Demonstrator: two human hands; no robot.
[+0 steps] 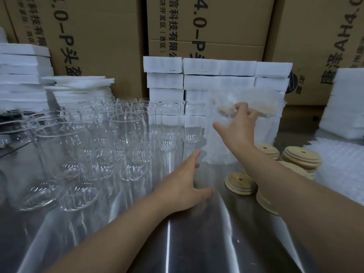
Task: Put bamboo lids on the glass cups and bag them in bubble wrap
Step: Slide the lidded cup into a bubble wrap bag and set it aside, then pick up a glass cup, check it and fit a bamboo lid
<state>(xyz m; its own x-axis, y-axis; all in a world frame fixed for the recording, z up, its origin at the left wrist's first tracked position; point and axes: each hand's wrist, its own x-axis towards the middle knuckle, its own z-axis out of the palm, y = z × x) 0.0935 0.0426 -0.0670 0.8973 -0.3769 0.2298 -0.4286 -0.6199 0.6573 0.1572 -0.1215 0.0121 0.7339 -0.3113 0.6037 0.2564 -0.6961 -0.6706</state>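
The right hand (pixel 238 123) grips the bagged cup (pixel 267 131) by its lidded top, upright at the worktop's (pixel 197 243) far side; the left hand (pixel 183 184), fingers spread, nears the crowded glass cups (pixel 128 134) and could topple one

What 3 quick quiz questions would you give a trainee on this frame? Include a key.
1. True or false: the left hand grips something.
2. Where are the loose lids? A left of the cups; B right of the cups; C inside the cups.
3. Fill in: the right hand holds a lidded cup inside ___.
Key: 1 false; 2 B; 3 bubble wrap.
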